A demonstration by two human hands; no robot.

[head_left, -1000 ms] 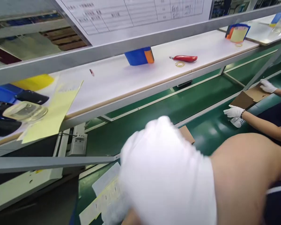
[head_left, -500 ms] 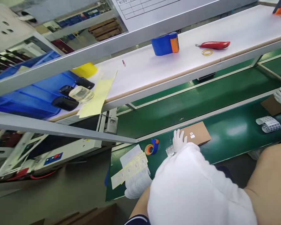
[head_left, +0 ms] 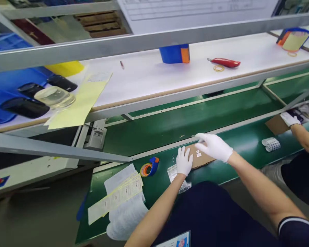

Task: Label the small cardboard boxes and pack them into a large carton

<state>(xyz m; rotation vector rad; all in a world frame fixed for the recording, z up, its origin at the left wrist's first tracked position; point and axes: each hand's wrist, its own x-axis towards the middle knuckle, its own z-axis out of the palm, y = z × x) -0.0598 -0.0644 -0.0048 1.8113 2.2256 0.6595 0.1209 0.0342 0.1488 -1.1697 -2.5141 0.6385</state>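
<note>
Both my hands wear white gloves. My left hand (head_left: 184, 160) lies flat with its fingers spread on the near left end of a flat brown cardboard box (head_left: 201, 157) that rests on the green belt (head_left: 242, 151). My right hand (head_left: 214, 146) hovers palm down over the same box, fingers stretched out and apart. Small white labels (head_left: 198, 153) show on the box between the hands. A clear plastic piece (head_left: 174, 172) lies just beside my left wrist.
A tape dispenser (head_left: 149, 168) and sheets of yellow label paper (head_left: 117, 197) lie left of my hands. A co-worker's gloved hand (head_left: 289, 119) holds another box at the right, near a label roll (head_left: 271, 144). The white shelf carries a red knife (head_left: 225, 62), rubber band and blue holder (head_left: 174, 53).
The white gloved hand that filled the view close to the camera has dropped away. Both my hands now reach out onto the cardboard box, and the view has steadied.
</note>
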